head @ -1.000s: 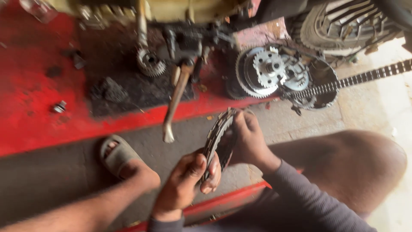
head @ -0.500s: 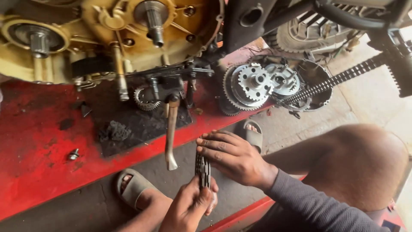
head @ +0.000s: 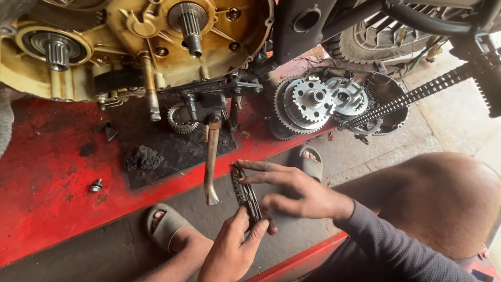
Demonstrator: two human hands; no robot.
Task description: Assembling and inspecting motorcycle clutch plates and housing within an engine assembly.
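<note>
Red steel work platform (head: 47,209), scuffed and oil-stained, runs across the scene with grey concrete floor (head: 365,156) beyond its near edge. Open engine case (head: 135,47), yellowed, sits at the back with 2 splined shafts sticking out.

Left hand (head: 232,250) comes up from below, thumb and fingers pinched on the lower end of a stack of thin clutch plates (head: 245,193), held on edge. Right hand (head: 295,190) lies against the stack's right face, fingers extended and pressing the plates flat, not curled round them.

Just left of the fingers: a kick lever (head: 211,162) hanging down past the platform edge, near but not touching the stack. Above the right fingers, well apart: a toothed clutch hub (head: 308,104) and a second hub, with a drive chain (head: 412,96) running off right.

Below the left fingers, a sandalled foot (head: 167,230); another sandal (head: 310,162) just above the right hand. Small bolt (head: 96,185) lies loose far left. Bare knee fills the right side.
</note>
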